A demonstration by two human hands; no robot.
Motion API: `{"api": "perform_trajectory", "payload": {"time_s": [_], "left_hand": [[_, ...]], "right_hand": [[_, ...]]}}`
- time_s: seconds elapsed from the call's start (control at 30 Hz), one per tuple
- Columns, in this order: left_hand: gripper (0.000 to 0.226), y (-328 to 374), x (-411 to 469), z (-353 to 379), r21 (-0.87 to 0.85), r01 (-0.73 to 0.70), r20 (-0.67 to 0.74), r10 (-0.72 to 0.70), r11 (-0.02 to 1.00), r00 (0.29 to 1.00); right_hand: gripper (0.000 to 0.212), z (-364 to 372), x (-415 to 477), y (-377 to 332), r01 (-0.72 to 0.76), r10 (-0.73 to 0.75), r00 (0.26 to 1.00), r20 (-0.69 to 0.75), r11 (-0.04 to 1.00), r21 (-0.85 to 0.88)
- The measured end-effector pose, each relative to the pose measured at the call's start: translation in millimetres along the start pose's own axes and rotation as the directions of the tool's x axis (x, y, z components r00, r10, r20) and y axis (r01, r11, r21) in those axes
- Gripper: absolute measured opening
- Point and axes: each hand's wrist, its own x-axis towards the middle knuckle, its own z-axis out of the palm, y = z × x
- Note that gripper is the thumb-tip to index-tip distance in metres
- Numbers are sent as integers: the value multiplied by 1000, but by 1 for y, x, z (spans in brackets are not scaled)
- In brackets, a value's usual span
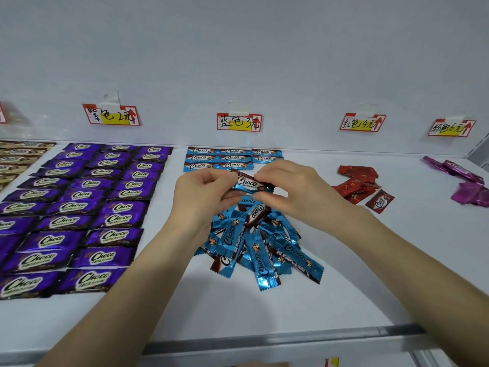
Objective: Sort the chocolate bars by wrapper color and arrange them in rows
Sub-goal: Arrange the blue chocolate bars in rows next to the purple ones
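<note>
Both hands meet at the centre of the frame, raised just above the shelf. The left hand pinches the left end of a single blue chocolate bar between its thumb and curled fingers. The right hand pinches the right end in the same way. The bar spans the gap between them with its "Choco" print facing up, tilted slightly down to the right.

Directly below the hands, at lower centre, a loose pile of blue bars lies criss-crossed and overlapping on the white shelf. Just above the hands, against the back wall, are the blue rows, bars laid flat side by side. The nearest row is partly hidden by the fingers.

The left of the frame is filled by the purple rows, neat and running from the back wall towards the front edge. At the far left edge, gold bars are cut off by the frame.

Right of centre sits a red pile, with one red bar lying just beside it at its lower right. A pink pile lies at the far right.

Handwritten labels are taped along the wall above the colour groups. A metal rail runs along the bottom of the frame
</note>
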Motion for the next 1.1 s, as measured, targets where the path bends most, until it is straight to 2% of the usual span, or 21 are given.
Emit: {"api": "perform_trajectory", "payload": {"time_s": [0.13,0.17,0.2,0.23,0.27,0.3,0.33,0.37,0.4,0.47,0.57,0.77,1.1], "left_hand": [[5,-2,0,1,9,26,-2,-26,1000,1000],[3,-4,1,0,89,-4,-10,5,996,1000],[5,-6,3,-4,262,-66,-16,73,963,997],[11,-9,6,-8,494,-143,1,164,857,987],[21,-13,7,-12,706,-196,49,229,681,972],[33,-17,8,-15,844,-219,101,256,489,961],[44,-19,7,-17,917,-217,134,252,334,958],[53,-22,7,-17,953,-207,153,240,220,959],[59,-24,5,-16,970,-201,166,232,137,958],[66,-26,3,-14,979,-197,182,216,51,959],[71,-25,3,-13,978,-206,198,196,18,960],[69,-24,6,-15,967,-242,227,166,79,960],[69,-26,6,-16,950,-282,253,195,136,948]], "right_hand": [[24,-3,2,11,27,-32,997,64,997,71],[22,-5,4,17,6,-12,997,78,997,76],[19,-7,7,26,-39,33,996,81,996,80],[17,-9,10,38,-111,104,991,79,990,84],[16,-10,14,51,-192,186,979,78,978,84],[17,-10,16,63,-266,258,962,92,961,79],[18,-9,18,73,-318,309,944,114,946,68],[18,-5,20,81,-347,338,931,137,937,48],[19,-1,22,87,-357,350,923,163,934,17],[20,7,26,91,-354,358,908,218,933,-61],[21,15,29,92,-346,362,895,262,932,-106],[23,20,28,92,-313,353,898,263,932,-182],[26,20,24,82,-334,347,901,262,938,-93]]}}
